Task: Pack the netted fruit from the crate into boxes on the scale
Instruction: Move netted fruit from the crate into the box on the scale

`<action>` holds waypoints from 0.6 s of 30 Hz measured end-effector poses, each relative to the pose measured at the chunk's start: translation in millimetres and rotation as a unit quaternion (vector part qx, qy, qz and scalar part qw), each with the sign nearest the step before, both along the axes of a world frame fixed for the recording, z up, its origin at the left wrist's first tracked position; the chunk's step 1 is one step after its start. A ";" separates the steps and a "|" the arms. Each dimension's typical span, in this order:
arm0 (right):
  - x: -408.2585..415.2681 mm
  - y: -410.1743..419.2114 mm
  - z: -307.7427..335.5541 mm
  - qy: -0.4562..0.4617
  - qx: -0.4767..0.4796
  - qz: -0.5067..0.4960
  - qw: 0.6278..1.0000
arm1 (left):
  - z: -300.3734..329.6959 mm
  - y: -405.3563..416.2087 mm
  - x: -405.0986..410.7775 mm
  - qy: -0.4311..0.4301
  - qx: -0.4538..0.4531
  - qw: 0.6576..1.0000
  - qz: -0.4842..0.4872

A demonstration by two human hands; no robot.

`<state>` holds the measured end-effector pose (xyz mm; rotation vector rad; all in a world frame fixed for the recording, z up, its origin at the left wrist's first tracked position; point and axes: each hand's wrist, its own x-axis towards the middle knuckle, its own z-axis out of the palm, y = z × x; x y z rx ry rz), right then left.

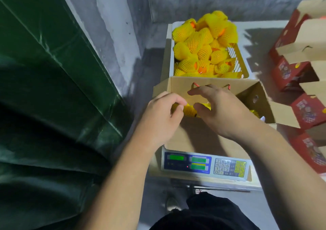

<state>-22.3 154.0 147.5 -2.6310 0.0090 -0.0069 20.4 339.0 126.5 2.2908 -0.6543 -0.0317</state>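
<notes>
Yellow foam netting wraps the orange fruit (202, 44) heaped in the yellow slatted plastic crate (238, 60), which sits just behind an open brown cardboard box (211, 138) resting on the grey electronic scale (204, 164). Both bare hands reach into the box: the left hand (161, 116) has its fingers curled around a netted fruit (188, 110) lying inside, while the right hand (220, 106) hovers just beside it with fingers spread and nothing gripped. Red printed cartons (298, 74) are stacked to the right.
</notes>
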 end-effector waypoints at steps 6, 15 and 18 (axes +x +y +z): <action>54.5 -47.1 5.4 -0.020 0.013 -0.002 1.000 | 8.5 -40.2 35.3 0.001 -0.010 1.000 0.011; 251.3 -88.7 -62.0 0.150 0.030 -0.076 0.985 | 7.2 -102.8 79.5 0.013 0.051 0.998 0.045; 287.4 -84.7 -97.0 0.212 0.004 -0.106 0.971 | 1.4 -116.4 93.1 0.016 0.073 0.995 0.070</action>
